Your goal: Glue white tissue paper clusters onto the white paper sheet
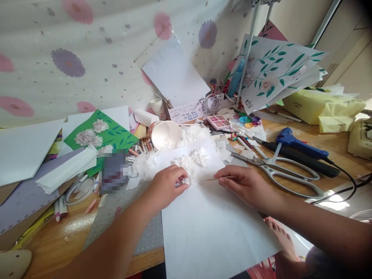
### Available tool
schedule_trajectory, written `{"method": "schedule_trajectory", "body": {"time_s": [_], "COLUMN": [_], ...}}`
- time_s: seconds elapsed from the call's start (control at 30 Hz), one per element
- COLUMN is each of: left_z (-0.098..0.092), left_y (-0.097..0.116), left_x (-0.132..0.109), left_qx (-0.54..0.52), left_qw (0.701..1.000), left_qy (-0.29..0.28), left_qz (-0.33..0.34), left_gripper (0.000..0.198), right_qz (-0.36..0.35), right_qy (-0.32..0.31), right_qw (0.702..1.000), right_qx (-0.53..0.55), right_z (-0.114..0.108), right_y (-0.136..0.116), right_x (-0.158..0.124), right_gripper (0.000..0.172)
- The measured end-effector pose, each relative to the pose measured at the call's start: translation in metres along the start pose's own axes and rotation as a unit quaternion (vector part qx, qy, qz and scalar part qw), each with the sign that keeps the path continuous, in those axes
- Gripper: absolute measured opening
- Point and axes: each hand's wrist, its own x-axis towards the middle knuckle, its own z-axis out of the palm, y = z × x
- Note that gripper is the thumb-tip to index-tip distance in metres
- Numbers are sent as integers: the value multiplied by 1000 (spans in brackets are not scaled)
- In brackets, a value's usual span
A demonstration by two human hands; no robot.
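Observation:
A large white sheet of paper (209, 228) lies before me, overhanging the table's front edge. Clusters of crumpled white paper petals (199, 158) sit on its upper part. My left hand (170, 184) is closed at the lower left of these clusters, thumb and fingers pinching a small white paper petal piece (190, 180). In my right hand (244, 184), a thin pointed wooden stick (213, 179) is gripped between thumb and fingers, its tip pointing left over the sheet, apart from the petals.
Big grey-handled scissors (279, 170) and a blue glue gun (299, 143) lie to the right. A white paper tub (165, 135) stands behind the sheet amid paper scraps. Left are a green flower picture (99, 135) and a grey cutting mat (130, 228).

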Motion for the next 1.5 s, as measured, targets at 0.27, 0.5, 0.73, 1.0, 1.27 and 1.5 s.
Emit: {"method": "schedule_trajectory", "body": {"time_s": [0.27, 0.5, 0.73, 1.0, 1.27, 1.5], "left_z": [1, -8, -23, -4, 9, -4], "left_y": [-5, -5, -15, -11, -10, -10], "left_x": [5, 2, 3, 5, 22, 15], "left_qx": [-48, -61, -1, 154, 115, 106], "left_qw": [998, 998, 999, 980, 984, 981], "left_qy": [48, -4, 28, 34, 68, 83], "left_qz": [3, -13, 21, 119, 114, 137], "left_gripper": [10, 8, 13, 52, 43, 31], "right_qz": [-55, -76, 60, 42, -25, -73], "right_qy": [-40, -40, 33, 56, 57, 67], "right_qw": [998, 996, 996, 998, 993, 993], "right_qx": [0, -23, 59, -6, -100, -62], "right_z": [13, 15, -6, -22, -39, -33], "right_y": [5, -4, -9, -6, 6, -9], "right_x": [4, 17, 28, 4, -49, -69], "right_gripper": [18, 19, 22, 26, 20, 19]}}
